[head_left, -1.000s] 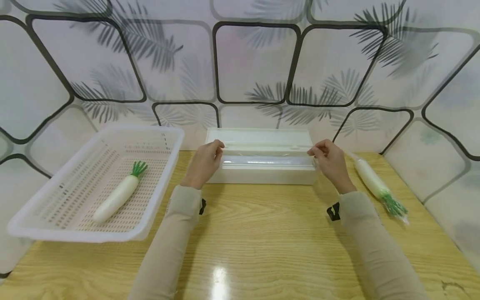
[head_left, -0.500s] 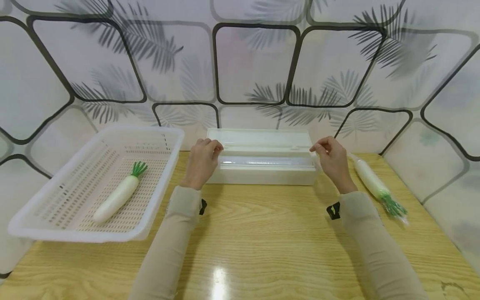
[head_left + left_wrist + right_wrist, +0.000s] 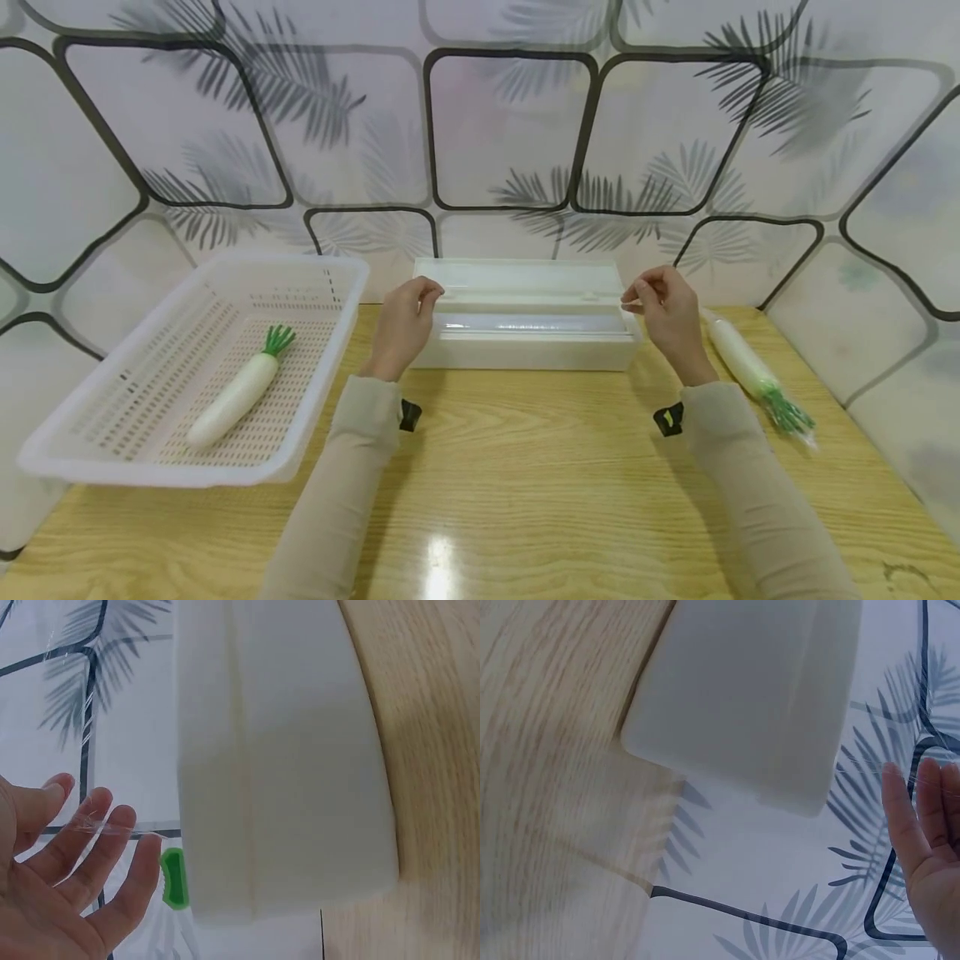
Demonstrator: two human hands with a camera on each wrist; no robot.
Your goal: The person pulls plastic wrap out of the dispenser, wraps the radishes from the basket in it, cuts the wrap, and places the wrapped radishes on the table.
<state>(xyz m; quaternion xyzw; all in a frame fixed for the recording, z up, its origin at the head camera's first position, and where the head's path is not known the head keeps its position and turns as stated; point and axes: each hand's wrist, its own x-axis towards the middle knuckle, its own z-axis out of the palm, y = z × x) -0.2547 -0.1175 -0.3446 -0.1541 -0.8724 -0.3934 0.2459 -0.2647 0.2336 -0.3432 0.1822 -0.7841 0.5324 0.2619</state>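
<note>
In the head view, holds left grip (image 3: 401, 329) and right grip (image 3: 667, 321) pinched nearly closed at opposite ends of the white box (image 3: 525, 354) on the counter (image 3: 525, 483); shows a white radish (image 3: 232, 402) inside the basket (image 3: 172, 476), a wrapped radish (image 3: 750, 362) at right. In the left wrist view, catches clear film (image 3: 112, 829) between thumb and loosely bent fingers. In the right wrist view, stretches film from box to fingers.
</note>
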